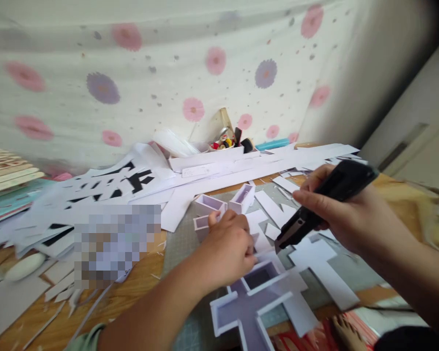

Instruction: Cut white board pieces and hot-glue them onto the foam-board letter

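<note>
My right hand (327, 207) is wrapped round a black utility knife (353, 178), whose blade points down and left toward the white pieces. Curled fingers on my left hand (227, 246) rest among white board pieces in the middle. What they grip, if anything, is hidden beneath the hand. Just in front lies a white raised-edge letter-like shape (227, 314) with walls standing along its outline. Small open box-like white shapes (243, 195) stand beyond my left fingers. Flat white cut pieces (331, 285) lie below the knife.
A grey cutting mat (190, 273) covers part of the wooden table (146, 292). Paper sheets with black cut-out shapes (113, 183) are at the left. Long white strips (219, 178) and a holder of small tools (225, 143) stand at the back by a flowered curtain (149, 87).
</note>
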Motion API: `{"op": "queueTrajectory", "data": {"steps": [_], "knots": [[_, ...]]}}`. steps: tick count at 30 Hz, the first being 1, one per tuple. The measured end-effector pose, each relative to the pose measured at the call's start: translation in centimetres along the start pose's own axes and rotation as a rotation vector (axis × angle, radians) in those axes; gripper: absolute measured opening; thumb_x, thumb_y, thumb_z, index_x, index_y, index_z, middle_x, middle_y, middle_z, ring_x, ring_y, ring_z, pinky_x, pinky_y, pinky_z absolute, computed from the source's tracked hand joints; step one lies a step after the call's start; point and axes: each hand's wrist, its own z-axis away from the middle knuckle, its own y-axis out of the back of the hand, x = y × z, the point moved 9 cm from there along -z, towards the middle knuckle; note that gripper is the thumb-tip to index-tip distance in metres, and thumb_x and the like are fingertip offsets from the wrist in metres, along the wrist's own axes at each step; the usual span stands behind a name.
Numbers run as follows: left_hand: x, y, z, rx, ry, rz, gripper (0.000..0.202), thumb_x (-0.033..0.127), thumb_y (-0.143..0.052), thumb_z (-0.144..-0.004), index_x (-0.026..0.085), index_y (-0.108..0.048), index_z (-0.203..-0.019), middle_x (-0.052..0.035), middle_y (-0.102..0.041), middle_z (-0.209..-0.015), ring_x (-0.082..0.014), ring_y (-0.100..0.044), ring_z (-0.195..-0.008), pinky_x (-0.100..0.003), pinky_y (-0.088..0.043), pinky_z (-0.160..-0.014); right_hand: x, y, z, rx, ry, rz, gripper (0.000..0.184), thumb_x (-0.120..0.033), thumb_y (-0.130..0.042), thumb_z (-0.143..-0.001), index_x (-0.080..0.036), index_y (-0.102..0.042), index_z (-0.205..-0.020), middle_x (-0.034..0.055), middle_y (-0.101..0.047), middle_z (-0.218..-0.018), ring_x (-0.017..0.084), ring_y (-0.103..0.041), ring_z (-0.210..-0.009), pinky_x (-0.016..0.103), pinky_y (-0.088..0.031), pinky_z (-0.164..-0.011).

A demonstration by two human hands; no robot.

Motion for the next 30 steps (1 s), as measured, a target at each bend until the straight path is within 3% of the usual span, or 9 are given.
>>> {"op": "queueTrajectory", "data": {"steps": [3,7,9,11,15,19,23,26,30], "knots": [[0.6,0.6,0.1,0.074,-0.055,-0.086,0.018,0.015,-0.066,-0.076,0.018,-0.064,-0.059,-0.0040,-0.065,-0.089,-0.0285,-0.055,-0.102,-0.066,-0.029,-0.101,-3.1,2.2,0.3,0.041,0.172,0.065,0.024,-0.039,-0.075,-0.078,-0.022,-0.058,-0.075,-0.0012,-0.054,-0.068,0.014,-0.052,-0.059,0.025,-0.043,-0.050],[3.0,2.5,1.4,0.296,-0.250,-0.193,0.018,0.009,-0.056,-0.079,0.018,-0.061,-0.064,-0.0040,-0.065,-0.088,-0.0256,-0.058,-0.094,-0.059,-0.032,-0.095,-4.8,0.1,2.0,-0.324,0.347,0.302,0.007,-0.026,-0.058,-0.086,-0.021,-0.059,-0.081,0.0006,-0.060,-0.075,0.015,-0.055,-0.064,0.028,-0.045,-0.059],[4.3,3.6,2.5,0.418,-0.331,-0.226,0.019,0.007,-0.051,-0.083,0.019,-0.060,-0.070,-0.0023,-0.065,-0.087,-0.0216,-0.060,-0.087,-0.053,-0.033,-0.092,-4.7,-1.5,3.7,-0.493,0.489,0.457,0.011,-0.019,-0.051,-0.090,-0.020,-0.062,-0.092,0.0038,-0.064,-0.090,0.016,-0.058,-0.073,0.029,-0.046,-0.065],[5.4,4.6,3.6,0.526,-0.381,-0.257,0.020,0.007,-0.049,-0.087,0.020,-0.056,-0.073,-0.0001,-0.065,-0.083,-0.0188,-0.061,-0.083,-0.049,-0.034,-0.089,-4.1,-2.5,5.0,-0.558,0.629,0.647,0.017,-0.016,-0.048,-0.093,-0.019,-0.063,-0.099,0.0066,-0.064,-0.102,0.016,-0.058,-0.077,0.029,-0.044,-0.066],[6.4,5.6,5.0,0.698,-0.401,-0.258,0.021,0.009,-0.053,-0.089,0.022,-0.050,-0.073,0.0029,-0.068,-0.081,-0.0172,-0.064,-0.083,-0.049,-0.033,-0.092,-3.8,-2.2,5.9,-0.360,0.866,0.956,0.028,-0.014,-0.041,-0.100,-0.018,-0.064,-0.084,0.0053,-0.062,-0.087,0.016,-0.050,-0.068,0.032,-0.037,-0.060],[6.2,5.6,5.2,0.755,-0.413,-0.188,0.015,0.011,-0.059,-0.087,0.024,-0.053,-0.082,0.0000,-0.069,-0.093,-0.0186,-0.066,-0.088,-0.051,-0.038,-0.101,-5.4,-0.6,6.7,-0.083,1.041,0.975,0.030,-0.014,-0.047,-0.099,-0.018,-0.061,-0.073,0.0034,-0.060,-0.076,0.016,-0.046,-0.065,0.032,-0.035,-0.059],[5.7,5.4,4.9,0.764,-0.435,-0.134,0.015,0.014,-0.061,-0.087,0.023,-0.051,-0.094,-0.0087,-0.065,-0.115,-0.0244,-0.063,-0.109,-0.054,-0.043,-0.107,-6.3,0.0,7.7,0.039,1.152,0.973,0.023,-0.015,-0.053,-0.096,-0.019,-0.063,-0.076,0.0014,-0.063,-0.077,0.014,-0.049,-0.065,0.030,-0.038,-0.058],[4.9,5.4,4.4,0.776,-0.398,-0.134,0.015,0.028,-0.061,-0.090,0.022,-0.050,-0.096,-0.0151,-0.062,-0.129,-0.0302,-0.061,-0.119,-0.051,-0.050,-0.101,-6.8,0.2,8.3,0.106,1.209,0.920,0.021,-0.012,-0.054,-0.094,-0.017,-0.062,-0.075,0.0016,-0.063,-0.076,0.014,-0.050,-0.065,0.030,-0.040,-0.057],[3.7,5.3,3.7,0.766,-0.334,-0.154,0.024,0.042,-0.055,-0.095,0.021,-0.050,-0.104,-0.0134,-0.067,-0.117,-0.0278,-0.067,-0.105,-0.041,-0.057,-0.084,-7.2,0.1,8.3,0.150,1.242,0.850,0.018,-0.010,-0.057,-0.092,-0.014,-0.061,-0.076,0.0026,-0.062,-0.075,0.016,-0.051,-0.064,0.031,-0.041,-0.056]]}}
